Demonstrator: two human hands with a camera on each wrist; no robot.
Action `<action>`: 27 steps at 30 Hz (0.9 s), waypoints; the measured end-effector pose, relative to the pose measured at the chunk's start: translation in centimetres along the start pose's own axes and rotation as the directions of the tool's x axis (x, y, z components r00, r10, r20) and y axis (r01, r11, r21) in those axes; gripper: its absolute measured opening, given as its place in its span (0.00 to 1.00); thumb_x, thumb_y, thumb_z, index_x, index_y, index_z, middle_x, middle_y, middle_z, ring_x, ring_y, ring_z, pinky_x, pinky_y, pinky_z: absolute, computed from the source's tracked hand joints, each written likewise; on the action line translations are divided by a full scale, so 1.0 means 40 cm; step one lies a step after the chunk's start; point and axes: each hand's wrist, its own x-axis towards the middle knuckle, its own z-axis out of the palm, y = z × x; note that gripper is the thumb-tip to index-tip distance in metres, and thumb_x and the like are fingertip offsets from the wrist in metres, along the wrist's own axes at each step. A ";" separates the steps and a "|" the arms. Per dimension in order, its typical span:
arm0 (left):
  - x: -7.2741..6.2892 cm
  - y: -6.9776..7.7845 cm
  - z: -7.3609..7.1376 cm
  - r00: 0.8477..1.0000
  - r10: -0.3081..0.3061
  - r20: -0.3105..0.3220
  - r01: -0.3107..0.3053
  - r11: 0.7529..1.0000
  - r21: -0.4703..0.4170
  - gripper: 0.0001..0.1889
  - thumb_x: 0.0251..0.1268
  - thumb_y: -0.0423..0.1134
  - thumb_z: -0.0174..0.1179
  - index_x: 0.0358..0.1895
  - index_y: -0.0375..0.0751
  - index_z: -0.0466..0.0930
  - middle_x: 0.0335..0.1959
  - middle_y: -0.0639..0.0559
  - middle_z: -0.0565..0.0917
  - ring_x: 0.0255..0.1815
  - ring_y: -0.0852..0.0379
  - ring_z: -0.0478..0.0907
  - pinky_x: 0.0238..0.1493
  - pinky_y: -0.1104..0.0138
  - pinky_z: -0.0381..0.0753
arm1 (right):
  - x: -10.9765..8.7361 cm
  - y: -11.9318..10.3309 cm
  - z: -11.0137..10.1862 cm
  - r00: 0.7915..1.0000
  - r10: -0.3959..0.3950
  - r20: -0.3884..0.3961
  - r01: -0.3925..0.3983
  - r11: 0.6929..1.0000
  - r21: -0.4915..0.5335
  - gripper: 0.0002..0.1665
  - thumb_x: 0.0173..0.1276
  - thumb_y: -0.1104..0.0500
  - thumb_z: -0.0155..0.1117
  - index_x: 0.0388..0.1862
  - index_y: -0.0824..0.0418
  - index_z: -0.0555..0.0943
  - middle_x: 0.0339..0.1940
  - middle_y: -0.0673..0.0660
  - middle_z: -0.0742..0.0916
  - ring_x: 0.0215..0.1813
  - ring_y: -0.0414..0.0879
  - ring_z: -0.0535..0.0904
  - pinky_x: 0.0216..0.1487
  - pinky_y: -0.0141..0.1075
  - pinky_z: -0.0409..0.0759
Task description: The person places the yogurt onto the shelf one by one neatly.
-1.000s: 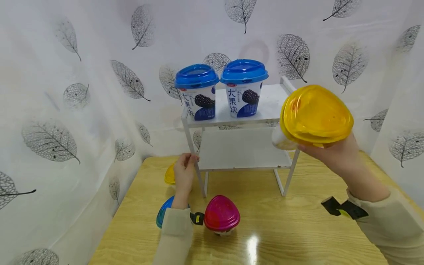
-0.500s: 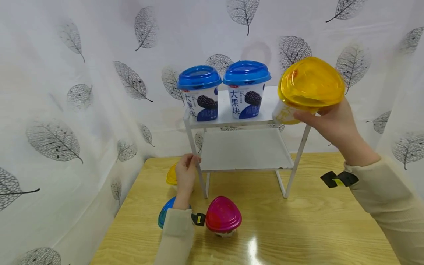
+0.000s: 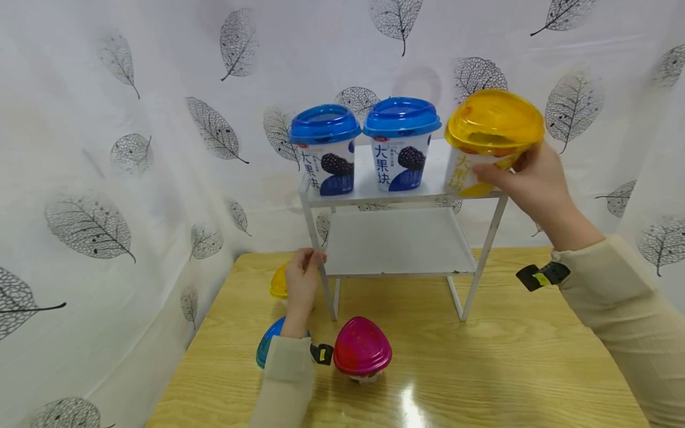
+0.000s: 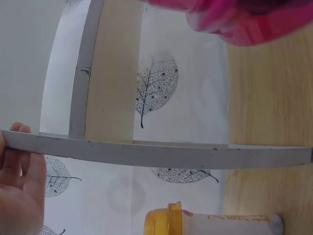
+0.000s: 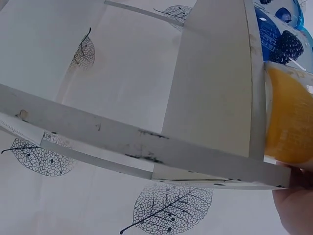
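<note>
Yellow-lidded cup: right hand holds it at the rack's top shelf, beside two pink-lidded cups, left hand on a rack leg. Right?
Not quite: beside the yellow-lidded cup stand two blue-lidded cups, not pink, per the head view. The rest stands.

I observed the yellow-lidded cup, white-bodied, lid on, held slightly tilted at the top right of the white two-tier rack, which stood upright on the desk.

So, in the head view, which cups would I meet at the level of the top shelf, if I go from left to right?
First blue-lidded cup → second blue-lidded cup → yellow-lidded cup, held by the right hand.
</note>
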 end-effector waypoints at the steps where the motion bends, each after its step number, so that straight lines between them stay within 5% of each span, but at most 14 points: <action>1: 0.000 0.000 0.000 1.000 0.005 0.000 -0.005 1.000 -0.001 0.11 0.63 0.34 0.51 0.34 0.26 0.75 0.29 0.37 0.80 0.33 0.46 0.76 0.38 0.62 0.76 | 0.003 0.002 0.000 1.000 0.018 0.000 -0.018 1.000 -0.004 0.31 0.55 0.67 0.63 0.58 0.54 0.66 0.51 0.52 0.74 0.50 0.43 0.69 0.47 0.24 0.71; 6: -0.001 0.000 0.000 1.000 0.027 -0.001 -0.027 1.000 -0.003 0.11 0.62 0.34 0.51 0.32 0.25 0.75 0.28 0.36 0.80 0.32 0.45 0.76 0.36 0.63 0.76 | 0.017 0.015 0.001 0.998 0.062 -0.003 -0.062 0.998 0.014 0.31 0.58 0.64 0.61 0.59 0.52 0.62 0.51 0.53 0.73 0.50 0.44 0.69 0.47 0.26 0.71; 13: -0.003 0.002 0.000 1.000 0.008 -0.001 -0.008 1.000 0.013 0.12 0.62 0.36 0.51 0.32 0.27 0.76 0.28 0.38 0.80 0.31 0.49 0.76 0.34 0.67 0.76 | 0.028 0.031 0.006 0.999 0.049 -0.018 -0.045 0.985 0.167 0.29 0.57 0.66 0.62 0.57 0.54 0.64 0.48 0.55 0.74 0.47 0.45 0.71 0.41 0.23 0.72; 27: 0.000 0.003 -0.001 1.000 0.003 0.001 -0.003 1.000 0.009 0.12 0.62 0.36 0.51 0.33 0.26 0.75 0.29 0.37 0.80 0.33 0.46 0.76 0.36 0.66 0.76 | 0.044 0.049 0.011 0.996 0.081 -0.021 -0.078 0.990 0.119 0.29 0.59 0.63 0.60 0.58 0.54 0.62 0.49 0.53 0.73 0.48 0.45 0.70 0.43 0.22 0.71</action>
